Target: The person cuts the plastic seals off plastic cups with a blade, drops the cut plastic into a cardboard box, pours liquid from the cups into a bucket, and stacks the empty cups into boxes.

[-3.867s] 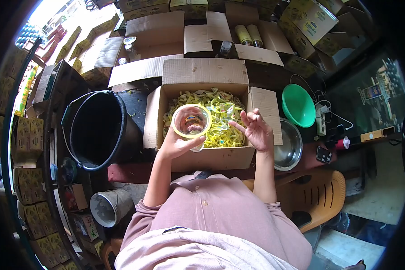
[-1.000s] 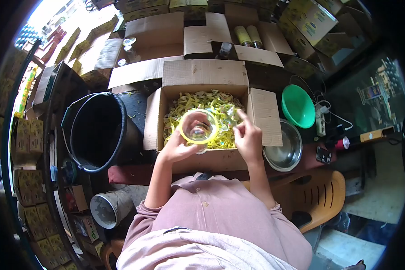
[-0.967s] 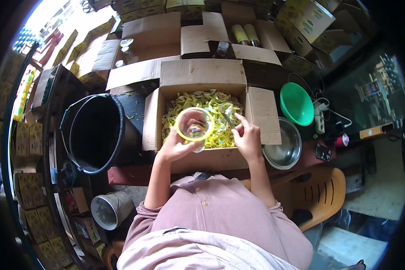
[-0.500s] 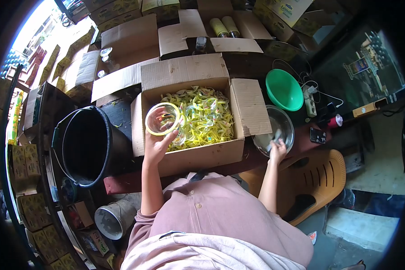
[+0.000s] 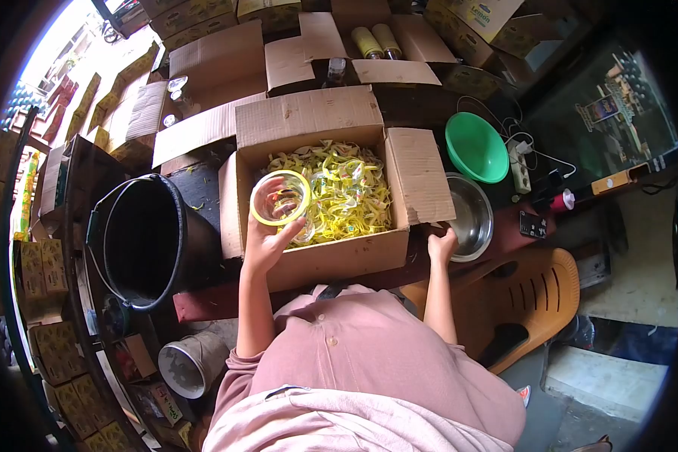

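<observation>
My left hand is closed around a clear round tub with a yellow rim, held tilted above the near left part of a cardboard box. Fingers show through its clear wall. A heap of yellow and clear plastic strips fills the box below. At the near left edge of a shiny metal bowl, my right hand has its fingers curled in, close under the box's right flap. What those fingers hold, if anything, is hidden.
A large black bucket stands left of the box, and a green bowl behind the metal one. Near them are a power strip and a phone. An orange plastic chair is at the right.
My right hand has moved left from over the metal bowl to its edge; the clear whitish thing seen by its fingers no longer shows. The tub shifted slightly right.
</observation>
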`<action>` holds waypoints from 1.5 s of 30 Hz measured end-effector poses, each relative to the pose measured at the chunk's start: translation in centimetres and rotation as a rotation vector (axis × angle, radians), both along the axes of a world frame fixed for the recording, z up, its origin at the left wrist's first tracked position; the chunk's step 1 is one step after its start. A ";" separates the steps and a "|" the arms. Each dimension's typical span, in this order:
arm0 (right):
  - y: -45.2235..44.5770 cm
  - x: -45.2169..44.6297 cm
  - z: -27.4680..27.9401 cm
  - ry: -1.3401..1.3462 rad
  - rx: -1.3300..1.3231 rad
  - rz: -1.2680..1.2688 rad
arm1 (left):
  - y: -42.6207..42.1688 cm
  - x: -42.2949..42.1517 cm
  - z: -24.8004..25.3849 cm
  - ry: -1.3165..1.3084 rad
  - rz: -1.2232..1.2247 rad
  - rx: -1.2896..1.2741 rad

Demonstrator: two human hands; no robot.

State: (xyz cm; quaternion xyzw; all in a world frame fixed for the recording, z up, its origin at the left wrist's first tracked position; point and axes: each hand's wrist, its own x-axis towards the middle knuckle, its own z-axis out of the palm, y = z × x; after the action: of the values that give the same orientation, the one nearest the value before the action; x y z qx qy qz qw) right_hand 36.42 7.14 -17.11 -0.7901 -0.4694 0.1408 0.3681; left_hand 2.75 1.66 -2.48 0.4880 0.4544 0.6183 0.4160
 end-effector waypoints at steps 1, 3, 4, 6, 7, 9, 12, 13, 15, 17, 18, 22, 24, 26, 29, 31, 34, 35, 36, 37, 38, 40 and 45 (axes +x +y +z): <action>-0.1 0.0 0.1 -0.010 -0.014 -0.002 | 0.0 0.1 -0.1 0.009 -0.003 0.004; -0.2 0.0 0.2 -0.020 -0.021 -0.003 | 0.0 0.2 0.0 -0.015 -0.017 -0.017; -0.2 0.0 0.2 -0.032 -0.016 -0.001 | 0.0 0.3 0.0 -0.026 -0.024 -0.026; -0.3 0.1 0.3 -0.061 0.002 0.004 | 0.1 0.3 0.0 -0.015 -0.030 -0.023; -0.4 0.0 0.4 -0.078 0.014 0.009 | 0.1 0.2 0.0 -0.009 -0.032 -0.021; -0.4 0.2 0.6 -0.088 -0.021 0.022 | 0.2 0.2 -0.3 -0.018 -0.044 -0.024; -0.6 0.3 1.3 -0.059 -0.008 0.022 | 0.2 0.2 -0.3 -0.010 -0.040 -0.042; -0.8 0.4 1.7 -0.051 0.026 0.007 | 0.3 0.2 -0.3 -0.010 -0.036 -0.043; -1.0 1.5 0.6 -0.076 0.109 -0.080 | 0.3 0.1 -0.1 -0.046 -0.024 -0.007; -1.7 1.9 1.6 0.000 0.203 -0.150 | 0.3 -0.5 0.0 -0.077 -0.014 0.049; -1.7 2.1 1.8 0.045 0.271 -0.171 | 0.2 -1.1 0.6 -0.162 0.011 0.034; -0.5 2.0 4.1 -0.078 0.471 -0.201 | -0.7 -6.4 1.1 -0.435 0.237 0.196; 0.2 -0.7 8.0 -0.139 0.517 -0.184 | -1.5 -8.6 1.4 -0.853 0.304 0.315; 1.0 -4.7 11.5 -0.144 0.587 -0.035 | -2.9 -10.7 1.6 -1.247 0.263 0.342; 1.7 -13.2 14.8 0.107 0.707 0.356 | -3.7 -13.3 -1.3 -1.659 0.133 0.395; 1.7 -19.1 15.8 0.324 0.661 0.800 | -4.3 -13.3 -1.4 -1.746 0.024 0.462; -2.1 -29.6 21.4 0.363 0.471 1.364 | -4.9 -14.1 -1.8 -1.801 0.133 0.350; -2.7 -31.6 22.1 0.356 0.415 1.449 | -5.0 -14.1 -1.6 -1.774 0.142 0.338; -3.1 -33.4 22.2 0.437 0.404 1.500 | -5.2 -14.3 -1.8 -1.755 0.085 0.326; -3.5 -34.6 22.6 0.467 0.386 1.552 | -5.3 -14.4 -1.8 -1.737 0.023 0.310; -3.5 -36.0 22.1 0.420 0.521 1.595 | -5.5 -14.3 -1.7 -1.631 -0.024 0.347; -3.4 -37.6 21.5 0.304 0.591 1.701 | -6.0 -14.3 -1.3 -1.619 0.029 0.305; -3.3 -38.5 22.0 0.507 0.483 1.577 | -8.8 -12.6 3.8 -1.716 0.066 0.014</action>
State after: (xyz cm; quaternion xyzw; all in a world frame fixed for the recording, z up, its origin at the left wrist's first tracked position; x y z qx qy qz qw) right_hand -2.07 3.84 4.92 -0.0783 -0.8017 0.4236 0.4145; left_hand -9.86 -7.13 1.32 -0.1597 -0.0074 0.7880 0.5946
